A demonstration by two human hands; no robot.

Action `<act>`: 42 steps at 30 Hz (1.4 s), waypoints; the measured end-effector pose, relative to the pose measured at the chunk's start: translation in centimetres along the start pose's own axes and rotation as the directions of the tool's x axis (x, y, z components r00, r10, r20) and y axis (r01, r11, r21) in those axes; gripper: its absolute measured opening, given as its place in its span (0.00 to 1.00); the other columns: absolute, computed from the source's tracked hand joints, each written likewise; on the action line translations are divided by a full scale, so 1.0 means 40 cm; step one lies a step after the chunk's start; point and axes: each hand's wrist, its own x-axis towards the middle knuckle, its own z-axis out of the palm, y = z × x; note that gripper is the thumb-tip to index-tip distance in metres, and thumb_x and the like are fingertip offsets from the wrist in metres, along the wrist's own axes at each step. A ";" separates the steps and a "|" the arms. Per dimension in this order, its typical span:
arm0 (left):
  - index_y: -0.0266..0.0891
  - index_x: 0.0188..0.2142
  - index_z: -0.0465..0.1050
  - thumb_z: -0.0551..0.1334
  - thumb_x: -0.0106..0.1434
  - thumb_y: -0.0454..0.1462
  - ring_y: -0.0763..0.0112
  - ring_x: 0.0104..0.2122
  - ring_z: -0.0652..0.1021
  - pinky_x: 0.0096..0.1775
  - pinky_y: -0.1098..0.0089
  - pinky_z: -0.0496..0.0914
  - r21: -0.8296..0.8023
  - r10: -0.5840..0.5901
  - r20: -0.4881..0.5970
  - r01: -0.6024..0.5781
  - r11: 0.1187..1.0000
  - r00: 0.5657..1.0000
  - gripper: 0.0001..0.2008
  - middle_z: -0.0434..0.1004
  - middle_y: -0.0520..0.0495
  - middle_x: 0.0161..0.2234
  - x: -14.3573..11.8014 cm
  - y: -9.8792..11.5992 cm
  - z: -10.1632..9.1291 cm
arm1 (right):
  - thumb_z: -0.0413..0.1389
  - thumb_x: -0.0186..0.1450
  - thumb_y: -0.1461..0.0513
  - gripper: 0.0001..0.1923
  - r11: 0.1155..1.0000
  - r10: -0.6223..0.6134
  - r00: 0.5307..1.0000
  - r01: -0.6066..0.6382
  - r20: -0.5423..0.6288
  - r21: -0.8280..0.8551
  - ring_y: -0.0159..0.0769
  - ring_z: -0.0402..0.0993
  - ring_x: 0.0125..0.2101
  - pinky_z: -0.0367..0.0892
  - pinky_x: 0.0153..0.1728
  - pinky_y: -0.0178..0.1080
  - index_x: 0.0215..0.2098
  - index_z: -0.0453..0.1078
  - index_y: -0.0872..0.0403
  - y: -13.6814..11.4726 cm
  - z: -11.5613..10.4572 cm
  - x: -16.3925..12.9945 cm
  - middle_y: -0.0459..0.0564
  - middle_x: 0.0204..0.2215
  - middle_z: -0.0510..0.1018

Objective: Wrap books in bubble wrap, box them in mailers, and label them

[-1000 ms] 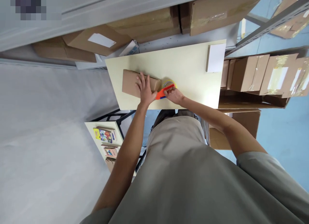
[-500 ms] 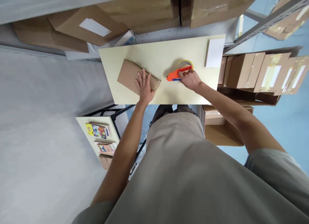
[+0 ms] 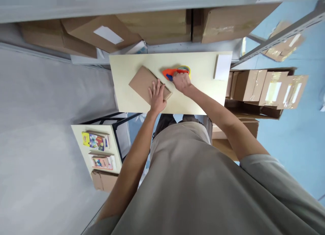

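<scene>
A flat brown cardboard box (image 3: 143, 83) lies at a slant on the cream table (image 3: 200, 96). My left hand (image 3: 157, 98) rests on the box's right part, fingers spread over its top. Just right of the box, my right hand (image 3: 181, 82) grips an orange tape dispenser (image 3: 168, 72) that carries a yellow-edged roll of tape. A blue part shows under the dispenser's front, which points left toward the box. The fingers around its handle are partly hidden by the back of the hand.
A white flat box (image 3: 223, 67) lies at the table's right end. Large cartons (image 3: 157, 25) fill the shelf behind. More taped cartons (image 3: 254, 86) stand to the right. At lower left, a small table (image 3: 81, 140) bears books and a brown packet (image 3: 104, 181).
My right hand has carried the tape dispenser left, closer to the box. My left hand stays on the box. The whole view has shifted a little.
</scene>
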 end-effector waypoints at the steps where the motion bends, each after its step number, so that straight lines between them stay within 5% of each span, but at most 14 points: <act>1: 0.39 0.83 0.56 0.67 0.64 0.34 0.47 0.86 0.33 0.80 0.37 0.23 -0.009 0.005 -0.013 -0.005 1.000 1.000 0.49 0.38 0.40 0.88 -0.004 0.004 0.000 | 0.42 0.84 0.62 0.24 0.998 0.065 0.998 -0.065 -0.017 0.015 0.62 0.83 0.57 0.74 0.58 0.59 0.64 0.71 0.71 -0.012 -0.020 -0.012 0.76 0.53 0.83; 6: 0.38 0.85 0.49 0.69 0.64 0.37 0.37 0.86 0.43 0.80 0.27 0.37 -0.087 0.064 -0.079 -0.071 0.994 0.995 0.54 0.49 0.31 0.86 -0.029 0.025 -0.032 | 0.48 0.84 0.56 0.25 0.954 0.279 0.960 -0.278 0.006 0.113 0.64 0.86 0.54 0.75 0.55 0.55 0.67 0.68 0.70 -0.086 -0.113 -0.139 0.77 0.51 0.86; 8: 0.37 0.85 0.50 0.69 0.65 0.38 0.38 0.85 0.51 0.81 0.34 0.48 -0.094 0.181 -0.160 -0.198 0.976 0.970 0.53 0.55 0.29 0.84 -0.035 0.041 -0.066 | 0.48 0.84 0.55 0.26 0.933 0.330 0.944 -0.328 0.011 0.146 0.65 0.86 0.53 0.76 0.54 0.53 0.68 0.65 0.69 -0.118 -0.142 -0.180 0.79 0.54 0.85; 11: 0.39 0.83 0.56 0.68 0.69 0.39 0.40 0.80 0.65 0.79 0.40 0.60 -0.063 0.405 -0.296 -0.441 0.895 0.865 0.47 0.66 0.28 0.78 -0.020 0.078 -0.143 | 0.48 0.84 0.56 0.25 0.900 0.401 0.915 -0.385 -0.046 0.203 0.65 0.86 0.53 0.77 0.52 0.54 0.69 0.61 0.67 -0.168 -0.202 -0.202 0.78 0.55 0.85; 15: 0.40 0.80 0.58 0.69 0.69 0.37 0.40 0.75 0.72 0.76 0.41 0.67 -0.009 0.596 -0.430 -0.664 0.748 0.678 0.43 0.69 0.27 0.73 0.044 0.144 -0.289 | 0.49 0.81 0.57 0.22 0.895 0.416 0.871 -0.342 -0.262 0.286 0.64 0.86 0.50 0.77 0.50 0.54 0.66 0.62 0.64 -0.242 -0.332 -0.190 0.73 0.52 0.86; 19: 0.42 0.78 0.58 0.65 0.72 0.33 0.42 0.74 0.72 0.76 0.41 0.67 0.042 0.611 -0.566 -0.721 0.692 0.553 0.37 0.69 0.27 0.71 0.127 0.206 -0.451 | 0.48 0.81 0.56 0.24 0.924 0.375 0.794 -0.279 -0.479 0.261 0.65 0.85 0.47 0.77 0.48 0.56 0.68 0.62 0.64 -0.305 -0.490 -0.142 0.74 0.51 0.86; 24: 0.40 0.80 0.49 0.65 0.73 0.32 0.41 0.79 0.66 0.80 0.41 0.63 0.045 0.592 -0.663 -0.765 0.643 0.459 0.42 0.62 0.24 0.74 0.243 0.261 -0.613 | 0.46 0.81 0.60 0.22 0.945 0.285 0.664 -0.314 -0.692 0.088 0.64 0.84 0.53 0.69 0.64 0.59 0.67 0.66 0.66 -0.343 -0.669 -0.019 0.76 0.53 0.86; 29: 0.38 0.81 0.50 0.66 0.68 0.29 0.38 0.80 0.65 0.78 0.40 0.66 -0.006 0.606 -0.599 -0.759 0.651 0.524 0.46 0.59 0.23 0.76 0.316 0.261 -0.687 | 0.47 0.79 0.66 0.24 0.903 0.328 0.646 -0.429 -0.689 0.027 0.60 0.83 0.57 0.59 0.71 0.57 0.66 0.70 0.72 -0.350 -0.760 0.107 0.79 0.56 0.85; 33: 0.39 0.79 0.57 0.65 0.72 0.32 0.42 0.76 0.71 0.76 0.42 0.70 -0.009 0.619 -0.525 -0.731 0.683 0.585 0.39 0.66 0.26 0.73 0.285 0.200 -0.668 | 0.49 0.77 0.68 0.26 0.905 0.336 0.702 -0.426 -0.628 0.007 0.57 0.80 0.62 0.53 0.76 0.55 0.69 0.69 0.75 -0.336 -0.770 0.166 0.79 0.59 0.84; 35: 0.39 0.76 0.64 0.64 0.74 0.34 0.44 0.74 0.74 0.75 0.45 0.71 -0.008 0.633 -0.435 -0.706 0.709 0.640 0.32 0.70 0.27 0.71 0.249 0.147 -0.637 | 0.49 0.78 0.67 0.28 0.912 0.325 0.692 -0.409 -0.645 0.021 0.58 0.75 0.67 0.52 0.77 0.57 0.71 0.68 0.75 -0.328 -0.753 0.166 0.80 0.63 0.81; 38: 0.40 0.69 0.73 0.62 0.77 0.37 0.48 0.71 0.78 0.74 0.52 0.71 -0.029 0.567 -0.206 -0.584 0.811 0.798 0.23 0.76 0.30 0.69 0.200 0.043 -0.583 | 0.46 0.82 0.59 0.33 0.925 0.300 0.562 -0.368 -0.771 0.092 0.61 0.63 0.76 0.53 0.77 0.62 0.78 0.61 0.72 -0.320 -0.660 0.112 0.80 0.74 0.69; 40: 0.40 0.66 0.76 0.62 0.77 0.38 0.49 0.71 0.78 0.74 0.55 0.70 -0.030 0.398 -0.071 -0.401 0.916 0.915 0.21 0.78 0.31 0.68 0.180 -0.033 -0.555 | 0.41 0.84 0.54 0.34 0.912 0.377 0.448 -0.335 -0.811 0.238 0.61 0.61 0.78 0.59 0.75 0.63 0.79 0.60 0.66 -0.323 -0.538 0.046 0.78 0.76 0.66; 42: 0.37 0.64 0.77 0.64 0.74 0.39 0.43 0.71 0.78 0.72 0.52 0.71 -0.025 0.236 -0.019 -0.236 0.971 0.972 0.21 0.80 0.27 0.66 0.176 -0.100 -0.540 | 0.41 0.83 0.50 0.34 0.823 0.567 0.389 -0.302 -0.726 0.481 0.63 0.63 0.77 0.64 0.73 0.64 0.77 0.64 0.62 -0.336 -0.380 -0.030 0.79 0.74 0.68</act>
